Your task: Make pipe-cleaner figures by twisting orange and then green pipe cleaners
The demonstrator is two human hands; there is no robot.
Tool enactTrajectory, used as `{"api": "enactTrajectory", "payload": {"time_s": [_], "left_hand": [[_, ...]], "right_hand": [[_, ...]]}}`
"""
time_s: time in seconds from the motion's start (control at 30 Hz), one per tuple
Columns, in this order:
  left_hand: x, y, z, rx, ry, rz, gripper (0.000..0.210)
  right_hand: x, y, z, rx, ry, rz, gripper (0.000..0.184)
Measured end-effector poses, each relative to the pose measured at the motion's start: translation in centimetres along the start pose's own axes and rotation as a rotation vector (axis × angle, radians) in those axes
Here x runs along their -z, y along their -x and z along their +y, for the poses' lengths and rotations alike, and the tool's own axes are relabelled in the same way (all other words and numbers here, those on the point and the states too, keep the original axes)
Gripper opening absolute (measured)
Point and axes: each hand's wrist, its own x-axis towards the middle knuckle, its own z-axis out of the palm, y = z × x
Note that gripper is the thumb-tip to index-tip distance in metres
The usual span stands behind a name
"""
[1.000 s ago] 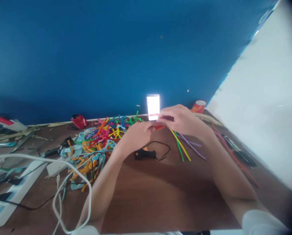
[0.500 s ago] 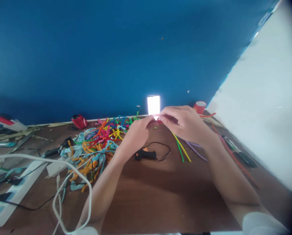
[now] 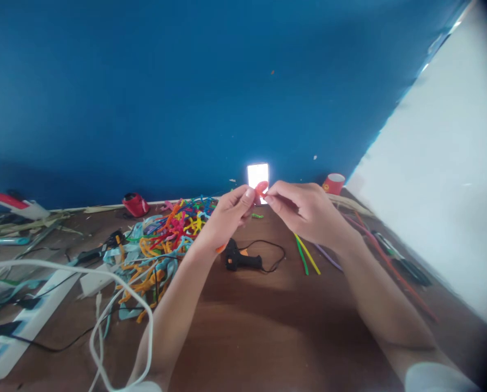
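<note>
In front of the glowing screen, both hands hold a red, fuzzy pipe cleaner [image 3: 261, 188], bent into a small loop. My left hand [image 3: 232, 209] pinches its left side between thumb and fingers. From the right, my right hand [image 3: 304, 209] grips the other side with thumb and forefinger. Below my left wrist lies a black glue gun [image 3: 243, 260] with an orange trigger and a thin cord. A yellow pipe cleaner [image 3: 309, 256] and a green pipe cleaner [image 3: 301, 256] lie on the table below my right hand, a purple one [image 3: 329, 257] beside them.
A tangled heap of coloured pipe cleaners [image 3: 162, 245] spreads left of my left arm. A white power strip [image 3: 31, 321] and a looping white cable [image 3: 150, 326] occupy the near left. At the back stand a lit phone [image 3: 253, 173] and a red tape roll [image 3: 333, 184].
The red loop has come into clearer view between my fingertips. My left hand has turned, showing its thumb. An orange end that stuck out beyond my right hand no longer shows there.
</note>
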Motion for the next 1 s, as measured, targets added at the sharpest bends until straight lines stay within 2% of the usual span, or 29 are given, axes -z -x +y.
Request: {"api": "enactTrajectory", "payload": {"time_s": [0.2,0.37,0.63,0.73,0.87,1.0], "left_hand": [[0.0,0.3,0.5,0.098,0.131,-0.057,0.03],[0.2,0.2,0.3,0.127,0.186,-0.107,0.032],[0.3,0.2,0.1,0.133,0.153,-0.157,0.033],[0.4,0.2,0.0,0.1,0.069,-0.159,0.034],[0.7,0.2,0.3,0.054,-0.185,-0.168,0.038],[0.8,0.3,0.7,0.018,-0.478,-0.153,0.038]], "right_hand": [[0.2,-0.3,1.1,-0.048,-0.142,0.018,0.031],[-0.4,-0.6,2.4,-0.123,-0.316,-0.029,0.038],[0.0,-0.8,2.9,-0.171,-0.457,-0.098,0.044],[0.1,-0.8,3.2,-0.203,-0.461,-0.084,0.041],[0.0,-0.7,3.6,-0.237,-0.449,-0.106,0.034],[-0.1,-0.8,3.6,-0.142,-0.316,-0.091,0.027]]}}
